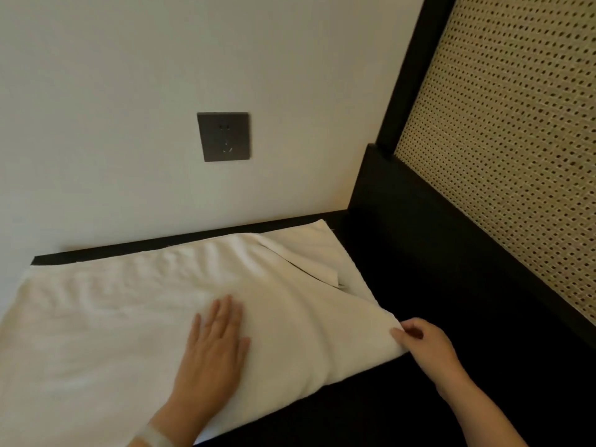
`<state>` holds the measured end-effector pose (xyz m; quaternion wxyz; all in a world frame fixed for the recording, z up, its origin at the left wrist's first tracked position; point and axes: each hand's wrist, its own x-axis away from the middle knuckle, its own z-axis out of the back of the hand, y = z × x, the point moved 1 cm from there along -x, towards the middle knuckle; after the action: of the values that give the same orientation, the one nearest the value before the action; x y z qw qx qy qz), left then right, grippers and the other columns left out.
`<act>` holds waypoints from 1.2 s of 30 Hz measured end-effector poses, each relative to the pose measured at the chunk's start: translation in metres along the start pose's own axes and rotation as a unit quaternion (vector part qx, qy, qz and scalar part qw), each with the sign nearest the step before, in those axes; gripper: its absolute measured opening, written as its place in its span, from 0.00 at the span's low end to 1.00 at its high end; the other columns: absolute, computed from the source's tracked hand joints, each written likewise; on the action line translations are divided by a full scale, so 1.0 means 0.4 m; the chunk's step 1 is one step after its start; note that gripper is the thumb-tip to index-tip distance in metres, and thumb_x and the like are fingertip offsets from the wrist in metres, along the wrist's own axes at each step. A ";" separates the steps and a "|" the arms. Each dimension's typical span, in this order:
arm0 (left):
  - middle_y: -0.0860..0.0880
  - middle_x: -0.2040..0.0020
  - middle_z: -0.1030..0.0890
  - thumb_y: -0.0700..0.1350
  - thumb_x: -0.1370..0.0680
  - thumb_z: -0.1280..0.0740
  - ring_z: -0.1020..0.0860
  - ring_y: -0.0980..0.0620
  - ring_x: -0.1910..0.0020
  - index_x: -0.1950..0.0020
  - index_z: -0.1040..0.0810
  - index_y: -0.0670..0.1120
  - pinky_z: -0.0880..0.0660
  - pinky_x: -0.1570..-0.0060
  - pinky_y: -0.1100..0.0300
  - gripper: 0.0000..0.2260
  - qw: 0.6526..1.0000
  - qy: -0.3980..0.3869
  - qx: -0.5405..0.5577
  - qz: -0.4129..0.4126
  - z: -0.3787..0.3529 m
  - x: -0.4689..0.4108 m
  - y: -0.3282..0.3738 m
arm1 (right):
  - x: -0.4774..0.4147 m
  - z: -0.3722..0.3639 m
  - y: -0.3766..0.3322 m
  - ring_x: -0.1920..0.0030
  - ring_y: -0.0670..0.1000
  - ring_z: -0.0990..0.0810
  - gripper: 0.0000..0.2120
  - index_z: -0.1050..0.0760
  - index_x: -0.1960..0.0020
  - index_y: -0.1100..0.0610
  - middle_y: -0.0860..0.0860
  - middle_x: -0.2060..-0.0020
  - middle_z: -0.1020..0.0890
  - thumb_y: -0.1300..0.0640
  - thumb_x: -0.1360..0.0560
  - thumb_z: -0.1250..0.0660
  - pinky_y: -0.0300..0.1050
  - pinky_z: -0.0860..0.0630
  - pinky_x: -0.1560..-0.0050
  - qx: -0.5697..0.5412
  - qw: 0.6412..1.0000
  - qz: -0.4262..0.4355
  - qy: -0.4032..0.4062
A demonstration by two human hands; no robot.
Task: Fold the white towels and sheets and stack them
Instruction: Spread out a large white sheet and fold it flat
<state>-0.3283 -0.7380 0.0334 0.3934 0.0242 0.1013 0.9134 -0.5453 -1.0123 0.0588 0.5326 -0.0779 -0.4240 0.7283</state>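
while the left hand (214, 340) lies flat on the white towel (96, 317) under the wall socket (224, 137), the right hand (425, 346) pinches its corner; folding seems underway, nothing stacked.

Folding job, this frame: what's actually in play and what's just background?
In play:
- white cloth, spread on the dark surface
- left hand, flat on the cloth
- right hand, pinching the cloth's near right corner

Background:
- wall socket
- woven cane panel
- black frame around the panel
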 end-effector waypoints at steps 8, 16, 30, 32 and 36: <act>0.53 0.20 0.50 0.60 0.21 0.62 0.54 0.53 0.21 0.20 0.48 0.52 0.59 0.24 0.53 0.30 0.999 0.006 -0.001 -0.035 -0.044 -0.012 0.049 | 0.006 0.041 0.024 0.55 0.50 0.19 0.11 0.22 0.47 0.52 0.50 0.52 0.17 0.63 0.27 0.27 0.41 0.28 0.63 -0.114 0.991 -0.035 -0.053; 0.56 0.20 0.56 0.60 0.23 0.66 0.60 0.56 0.21 0.20 0.55 0.54 0.61 0.23 0.54 0.31 1.000 0.002 -0.013 -0.020 -0.051 -0.017 0.052 | 0.007 0.041 0.041 0.70 0.48 0.25 0.09 0.17 0.50 0.55 0.52 0.58 0.14 0.65 0.27 0.27 0.39 0.31 0.73 -0.199 0.978 -0.002 -0.064; 0.54 0.20 0.58 0.60 0.22 0.66 0.61 0.54 0.21 0.20 0.58 0.54 0.61 0.23 0.52 0.30 1.000 -0.004 -0.014 -0.027 -0.049 -0.012 0.052 | -0.049 0.071 0.043 0.72 0.51 0.24 0.06 0.21 0.55 0.67 0.57 0.72 0.22 0.64 0.22 0.32 0.43 0.26 0.72 -0.073 0.981 -0.020 -0.177; 0.55 0.20 0.61 0.60 0.22 0.68 0.64 0.55 0.22 0.21 0.61 0.54 0.62 0.23 0.53 0.30 0.999 -0.008 -0.024 -0.032 -0.051 -0.006 0.050 | -0.061 0.082 0.029 0.71 0.51 0.22 0.05 0.21 0.53 0.68 0.57 0.70 0.20 0.65 0.23 0.31 0.43 0.24 0.71 -0.043 0.979 -0.031 -0.195; 0.52 0.19 0.52 0.58 0.20 0.61 0.55 0.52 0.21 0.20 0.51 0.51 0.56 0.24 0.52 0.29 0.999 -0.007 -0.022 -0.033 -0.035 0.024 0.068 | -0.071 0.095 0.004 0.69 0.52 0.20 0.03 0.21 0.51 0.68 0.59 0.67 0.19 0.67 0.23 0.32 0.45 0.21 0.68 0.006 0.976 -0.055 -0.212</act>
<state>-0.3560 -0.7515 0.0249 0.4243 0.0188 0.0790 0.9019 -0.5559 -1.0564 0.0721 0.4705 0.1048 -0.5267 0.7001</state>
